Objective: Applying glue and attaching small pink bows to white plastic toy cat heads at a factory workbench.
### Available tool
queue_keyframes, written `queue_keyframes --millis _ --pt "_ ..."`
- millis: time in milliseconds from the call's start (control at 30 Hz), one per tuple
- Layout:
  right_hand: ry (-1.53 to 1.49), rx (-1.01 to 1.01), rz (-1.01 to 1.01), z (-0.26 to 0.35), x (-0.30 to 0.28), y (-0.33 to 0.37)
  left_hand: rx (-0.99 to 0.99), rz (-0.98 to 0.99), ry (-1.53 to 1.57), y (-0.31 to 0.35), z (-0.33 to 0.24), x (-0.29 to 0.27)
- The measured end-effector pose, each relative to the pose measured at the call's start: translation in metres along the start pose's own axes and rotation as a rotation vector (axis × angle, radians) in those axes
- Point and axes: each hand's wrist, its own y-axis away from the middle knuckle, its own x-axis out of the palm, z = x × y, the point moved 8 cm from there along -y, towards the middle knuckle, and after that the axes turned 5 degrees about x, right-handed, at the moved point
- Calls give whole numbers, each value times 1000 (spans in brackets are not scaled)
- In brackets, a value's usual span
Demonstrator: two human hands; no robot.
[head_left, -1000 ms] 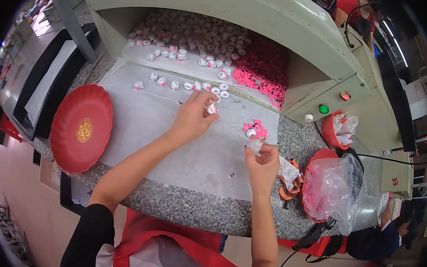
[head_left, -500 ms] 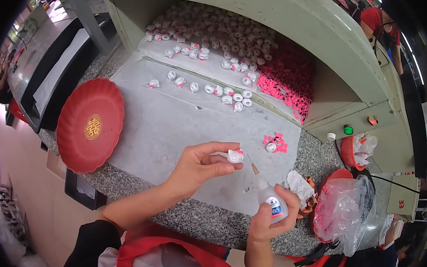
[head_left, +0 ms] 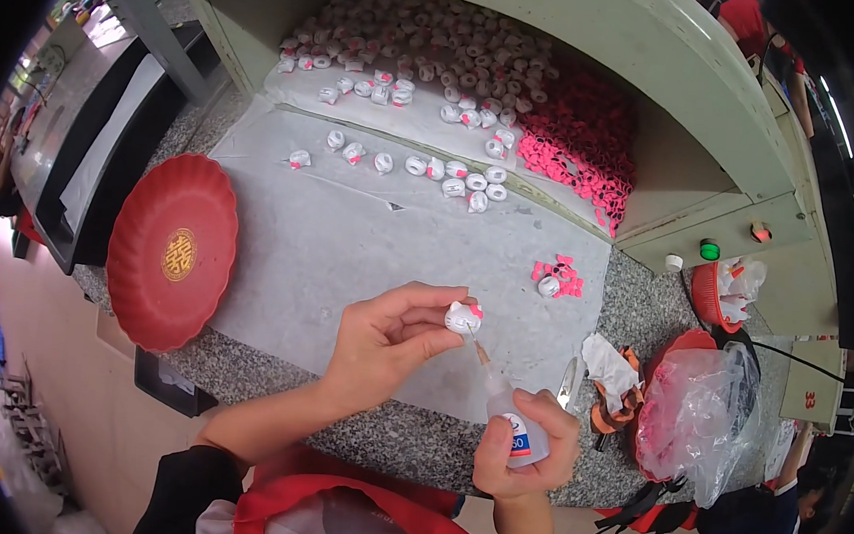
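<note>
Pinched in my left hand (head_left: 386, 339) is a small white cat-head figure (head_left: 463, 317) with a pink bow. My right hand (head_left: 533, 446) grips a clear squeeze bottle (head_left: 513, 424) with a blue and white label and a thin needle tip. The needle's end is at the cat head's lower side; whether it touches is too fine to tell. To the right, a cluster of small pink pieces (head_left: 569, 276) lies on the pale sheet (head_left: 326, 269), with one white head (head_left: 548, 287) beside them. Several similar white heads (head_left: 435, 169) stand farther back on the sheet.
Under the arched green-grey housing (head_left: 661, 95) lie many white heads and a heap of pink pieces (head_left: 580, 169). A red scalloped plate (head_left: 137, 254) is at the left. Crumpled tissue (head_left: 609, 370), a plastic bag (head_left: 691, 418) and a red basket (head_left: 710, 299) occupy the right side.
My right hand has moved left with the squeeze bottle, bringing its needle from beside the cat head up to it. My left hand still holds the head, turned slightly. The view has shifted a little.
</note>
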Motion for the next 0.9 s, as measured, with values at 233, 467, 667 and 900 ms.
queue_keyframes --millis 233,467,667,900 --pt "20 -60 -31 3 -1 -2 36 15 17 0 -3 2" --pt "-53 -137 -13 4 1 -5 55 21 12 0 -3 3" --pt "-55 -169 -13 7 2 -4 98 33 -30 0 -6 3" --pt "-82 -149 -1 8 4 -5 124 42 -59 -1 -10 2"
